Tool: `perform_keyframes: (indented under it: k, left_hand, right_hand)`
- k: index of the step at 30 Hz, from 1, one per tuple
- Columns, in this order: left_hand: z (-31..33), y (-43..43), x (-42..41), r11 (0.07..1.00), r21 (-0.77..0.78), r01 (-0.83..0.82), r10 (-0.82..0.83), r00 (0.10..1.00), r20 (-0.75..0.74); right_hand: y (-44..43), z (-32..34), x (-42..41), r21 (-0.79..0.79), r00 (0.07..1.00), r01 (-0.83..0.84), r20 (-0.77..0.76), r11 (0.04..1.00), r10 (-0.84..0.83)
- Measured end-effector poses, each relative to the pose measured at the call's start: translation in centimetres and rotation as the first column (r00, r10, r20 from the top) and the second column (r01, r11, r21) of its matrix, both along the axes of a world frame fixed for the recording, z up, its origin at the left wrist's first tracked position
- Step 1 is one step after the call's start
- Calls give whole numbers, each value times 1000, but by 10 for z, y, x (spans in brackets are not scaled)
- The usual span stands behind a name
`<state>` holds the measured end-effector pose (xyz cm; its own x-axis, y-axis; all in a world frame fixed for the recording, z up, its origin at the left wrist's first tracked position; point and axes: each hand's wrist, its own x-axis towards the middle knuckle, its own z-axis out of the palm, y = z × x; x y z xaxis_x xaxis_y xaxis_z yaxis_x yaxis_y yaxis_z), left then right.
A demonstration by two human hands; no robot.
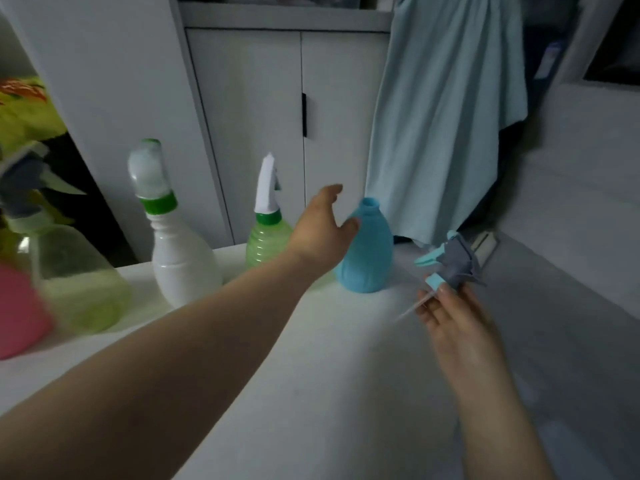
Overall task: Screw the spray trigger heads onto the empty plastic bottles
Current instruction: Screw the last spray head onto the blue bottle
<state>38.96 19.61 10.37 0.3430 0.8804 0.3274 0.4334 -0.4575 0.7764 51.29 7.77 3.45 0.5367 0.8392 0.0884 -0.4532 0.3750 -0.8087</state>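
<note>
A blue bottle (372, 258) with a bare open neck stands on the white table (311, 358). My left hand (322, 226) reaches to its left side, fingers spread, thumb touching the bottle's shoulder. My right hand (453, 317) holds a grey and light-blue spray trigger head (453, 261) to the right of the bottle, its thin dip tube pointing down-left. A green bottle (266, 237) with a white trigger head and a white bottle (183, 258) with a green collar and clear cap stand further left.
A yellow-green translucent bottle (76, 278) with a grey trigger and a pink bottle (17, 313) stand at the left edge. White cupboard doors (277, 116) and a hanging light-blue cloth (446, 116) are behind the table. The table's right edge runs close to my right hand.
</note>
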Motion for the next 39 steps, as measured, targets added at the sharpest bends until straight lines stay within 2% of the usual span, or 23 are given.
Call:
perform_keyframes:
  k: [5, 10, 15, 19, 22, 26, 30, 35, 39]
  left_hand:
    - [-7, 21, 20, 999, -40, 36, -37, 999, -37]
    - [-5, 25, 33, 990, -137, 46, -36, 997, 71]
    - [-4, 20, 40, 994, -105, 38, -47, 995, -86]
    - [-6, 11, 31, 995, -95, 16, -18, 1000, -18]
    - [4, -1, 13, 996, -79, 48, -39, 993, 115]
    - [19, -24, -22, 991, -97, 91, -73, 981, 178]
    - [16, -51, -65, 990, -110, 93, -74, 984, 162]
    - [10, -78, -120, 995, -101, 22, -12, 996, 93]
    - [-1, -90, -152, 993, -111, -31, 36, 999, 38]
  right_hand:
    - [-3, -11, 11, 44, 998, -14, -56, 999, 16]
    - [-4, -15, 14, 26, 997, 0, -74, 1000, 2]
    - [-7, -14, 15, 29, 995, 25, -96, 999, -23]
    - [-7, -12, 15, 50, 993, 29, -116, 998, -23]
    - [-6, -9, 13, 47, 996, 15, -90, 999, -11]
    - [-7, -6, 6, 34, 998, -6, -61, 999, 8]
    - [-14, -1, -4, 22, 998, -37, -51, 999, 38]
    - [-24, 12, -30, 4, 998, -70, 8, 998, 69]
    - [-28, 26, -53, 0, 997, -75, -5, 997, 75]
